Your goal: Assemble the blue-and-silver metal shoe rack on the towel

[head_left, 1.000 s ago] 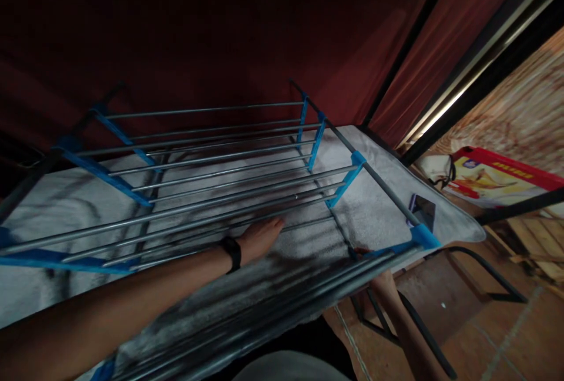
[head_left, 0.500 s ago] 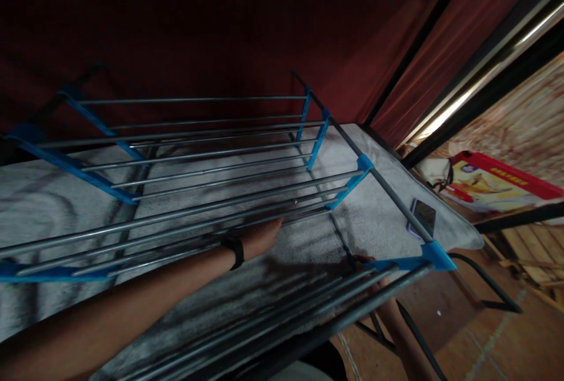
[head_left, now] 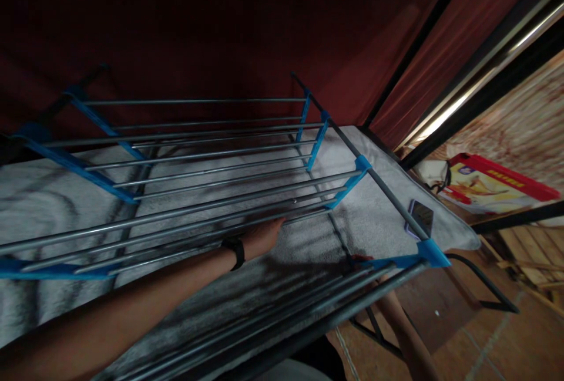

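Note:
A drying rack of grey metal bars with blue plastic joints stands over a surface covered with a white cloth. My left hand, with a black band on the wrist, reaches in under the middle bars, fingers stretched out flat near the cloth. My right hand comes up from below the near right corner of the rack and touches the frame there. Bars hide most of its fingers.
A dark phone lies on the cloth by the rack's right rail. A red and yellow box sits at the right, with wooden slats on the tiled floor. Dark red curtains hang behind.
The view has shifted slightly between frames. My left hand stays under the bars and my right hand stays at the near right corner of the rack.

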The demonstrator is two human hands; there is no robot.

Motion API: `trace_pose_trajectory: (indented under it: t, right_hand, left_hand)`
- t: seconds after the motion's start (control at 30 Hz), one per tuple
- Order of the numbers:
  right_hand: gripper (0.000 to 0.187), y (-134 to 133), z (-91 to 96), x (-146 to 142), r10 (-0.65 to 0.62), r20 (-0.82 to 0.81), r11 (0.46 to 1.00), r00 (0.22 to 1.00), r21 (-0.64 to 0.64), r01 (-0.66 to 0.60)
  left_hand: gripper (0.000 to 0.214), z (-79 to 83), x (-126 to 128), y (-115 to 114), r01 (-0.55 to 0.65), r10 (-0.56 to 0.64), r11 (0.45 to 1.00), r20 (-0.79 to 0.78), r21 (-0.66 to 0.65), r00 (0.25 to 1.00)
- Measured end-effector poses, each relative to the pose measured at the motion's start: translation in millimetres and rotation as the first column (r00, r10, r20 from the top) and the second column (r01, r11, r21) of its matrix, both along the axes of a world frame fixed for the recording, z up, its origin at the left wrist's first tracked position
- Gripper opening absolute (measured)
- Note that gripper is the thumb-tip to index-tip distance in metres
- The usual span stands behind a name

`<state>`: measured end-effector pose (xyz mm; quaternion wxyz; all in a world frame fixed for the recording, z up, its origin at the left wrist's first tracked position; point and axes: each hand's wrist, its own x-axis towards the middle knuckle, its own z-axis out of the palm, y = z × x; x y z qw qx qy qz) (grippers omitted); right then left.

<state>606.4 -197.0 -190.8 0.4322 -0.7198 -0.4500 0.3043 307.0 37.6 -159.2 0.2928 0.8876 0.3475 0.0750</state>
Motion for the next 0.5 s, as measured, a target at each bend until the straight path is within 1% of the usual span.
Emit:
trace_pose_trajectory:
  t: [0.1, 0.17, 0.2, 0.27, 0.3, 0.33, 0.4, 0.43, 0.5]
  right_hand:
    - [0.049, -3.6, 13.5, 28.5, 0.044, -0.199, 0.994, 0.979, -0.085, -0.062]
    - [0.051, 6.6, 25.0, 53.6, 0.033, -0.271, 0.994, 0.962, -0.093, -0.06]
    - [0.05, 16.8, 30.0, 65.0, 0.001, -0.278, 0.997, 0.961, -0.076, -0.023]
    - [0.047, 46.5, 36.9, 80.6, -0.051, -0.26, 0.999, 0.964, -0.024, 0.046]
    - [0.047, 64.4, 38.4, 83.2, -0.043, -0.258, 0.999, 0.965, 0.005, 0.046]
    - [0.048, 83.0, 38.7, 82.0, 0.0, -0.266, 1.0, 0.964, 0.028, 0.008]
    - [0.052, 118.7, 36.3, 70.3, 0.137, -0.293, 0.99, 0.946, 0.073, -0.12]
    - [0.055, 134.1, 34.2, 61.6, 0.219, -0.308, 0.976, 0.926, 0.087, -0.201]
    - [0.058, 158.2, 29.1, 43.8, 0.371, -0.324, 0.928, 0.87, 0.106, -0.357]
  left_hand:
    - [0.041, 1.7, 2.7, -0.9, -0.031, 0.031, 0.999, 0.008, -0.024, 0.999]
    - [0.042, 4.1, 4.7, -1.9, -0.029, 0.03, 0.999, 0.03, -0.022, 0.999]
    - [0.043, 5.4, 5.7, -2.6, -0.015, 0.016, 1.0, 0.041, -0.01, 0.999]
    - [0.046, 7.8, 7.8, -4.4, 0.008, -0.009, 1.0, 0.047, 0.027, 0.999]
    - [0.048, 8.6, 8.8, -5.5, 0.015, -0.016, 0.999, 0.038, 0.042, 0.999]
    - [0.05, 8.9, 9.7, -6.6, 0.018, -0.019, 0.998, 0.022, 0.052, 1.0]
    - [0.054, 8.9, 10.8, -8.4, 0.024, -0.023, 0.998, -0.013, 0.062, 1.0]
    - [0.055, 8.7, 11.0, -9.0, 0.032, -0.03, 0.997, -0.023, 0.064, 0.999]
    - [0.054, 8.5, 10.8, -9.8, 0.038, -0.037, 0.997, -0.016, 0.065, 0.999]
